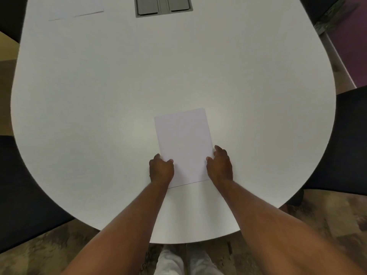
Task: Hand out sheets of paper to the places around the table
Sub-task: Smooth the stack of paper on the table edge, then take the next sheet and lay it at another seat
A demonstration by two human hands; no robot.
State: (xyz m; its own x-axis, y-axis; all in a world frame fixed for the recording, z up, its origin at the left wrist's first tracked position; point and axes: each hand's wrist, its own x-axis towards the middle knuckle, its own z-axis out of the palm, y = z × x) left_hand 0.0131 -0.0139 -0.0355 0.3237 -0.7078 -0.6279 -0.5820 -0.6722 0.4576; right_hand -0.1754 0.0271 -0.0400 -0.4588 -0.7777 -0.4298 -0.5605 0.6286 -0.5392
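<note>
A white sheet or thin stack of paper (183,144) lies on the white table (99,96), just ahead of the near edge and slightly right of centre. My left hand (161,169) grips its lower left edge, thumb on top. On the lower right edge, my right hand (220,163) holds the paper with the thumb resting on it. Whether this is one sheet or several I cannot tell. Another white sheet (79,8) lies flat at the far left of the table.
A grey power and cable hatch (163,5) is set into the table at the far centre. Dark chairs stand at the left (23,185) and the right (349,139) of the table. Patterned carpet shows beneath.
</note>
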